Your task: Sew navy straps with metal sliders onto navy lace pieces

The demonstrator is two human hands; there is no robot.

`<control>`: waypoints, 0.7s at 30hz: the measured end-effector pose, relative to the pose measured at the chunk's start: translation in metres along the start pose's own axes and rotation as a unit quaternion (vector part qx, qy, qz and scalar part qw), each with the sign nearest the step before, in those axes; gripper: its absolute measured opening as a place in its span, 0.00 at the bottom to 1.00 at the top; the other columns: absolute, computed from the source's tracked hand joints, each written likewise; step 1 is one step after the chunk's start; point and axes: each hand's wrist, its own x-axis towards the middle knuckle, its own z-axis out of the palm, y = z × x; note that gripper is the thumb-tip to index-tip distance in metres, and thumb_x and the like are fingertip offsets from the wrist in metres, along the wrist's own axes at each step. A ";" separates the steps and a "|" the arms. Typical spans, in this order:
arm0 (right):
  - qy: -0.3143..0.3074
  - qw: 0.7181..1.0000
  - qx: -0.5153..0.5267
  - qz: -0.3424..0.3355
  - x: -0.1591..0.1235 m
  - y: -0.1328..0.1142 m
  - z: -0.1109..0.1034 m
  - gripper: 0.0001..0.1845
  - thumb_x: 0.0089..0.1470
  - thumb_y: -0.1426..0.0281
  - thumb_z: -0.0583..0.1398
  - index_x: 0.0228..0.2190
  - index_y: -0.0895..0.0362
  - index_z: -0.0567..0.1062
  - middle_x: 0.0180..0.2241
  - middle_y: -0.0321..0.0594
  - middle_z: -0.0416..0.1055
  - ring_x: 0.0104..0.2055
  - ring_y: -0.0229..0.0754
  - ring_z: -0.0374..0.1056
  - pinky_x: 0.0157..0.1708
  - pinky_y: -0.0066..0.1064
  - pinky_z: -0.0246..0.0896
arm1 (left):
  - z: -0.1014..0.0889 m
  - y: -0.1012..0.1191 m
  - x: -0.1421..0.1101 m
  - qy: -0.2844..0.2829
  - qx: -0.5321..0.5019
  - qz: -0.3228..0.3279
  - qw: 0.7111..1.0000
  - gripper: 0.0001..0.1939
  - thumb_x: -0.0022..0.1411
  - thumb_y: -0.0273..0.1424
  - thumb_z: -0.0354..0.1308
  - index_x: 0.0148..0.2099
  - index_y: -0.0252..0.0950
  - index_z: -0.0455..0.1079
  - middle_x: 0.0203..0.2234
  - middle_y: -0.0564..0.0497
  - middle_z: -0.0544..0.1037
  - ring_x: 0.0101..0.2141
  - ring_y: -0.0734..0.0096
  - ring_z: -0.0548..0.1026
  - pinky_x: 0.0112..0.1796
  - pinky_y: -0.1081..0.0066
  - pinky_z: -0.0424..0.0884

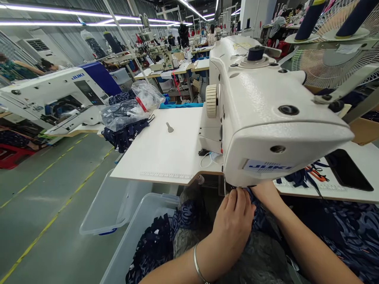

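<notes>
A white JUKI sewing machine [284,130] fills the right of the view. Just below its head is my left hand [232,221], fingers bent together on a navy patterned fabric piece [258,215], their tips close to the needle area. My right hand [265,192] reaches in from the right, partly behind the machine head; its fingers are hidden. A pale thread [224,183] hangs beside my left fingertips. More navy patterned fabric [352,232] lies at the lower right.
A clear plastic bin [127,232] at lower left holds navy strips [154,244]. On the white table [154,146] lies a small metal piece [169,127]. A phone [349,169] and orange-handled scissors [318,173] are at right. Another JUKI machine [65,94] stands left.
</notes>
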 end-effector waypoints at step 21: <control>0.008 0.998 0.032 -0.045 0.004 -0.011 0.005 0.16 0.47 0.73 0.55 0.35 0.57 0.80 0.36 0.45 0.79 0.46 0.51 0.73 0.45 0.42 0.70 | 0.014 -0.030 -0.031 0.094 -0.330 -0.220 0.913 0.14 0.70 0.37 0.46 0.50 0.33 0.64 0.44 0.41 0.72 0.45 0.62 0.72 0.45 0.62 0.70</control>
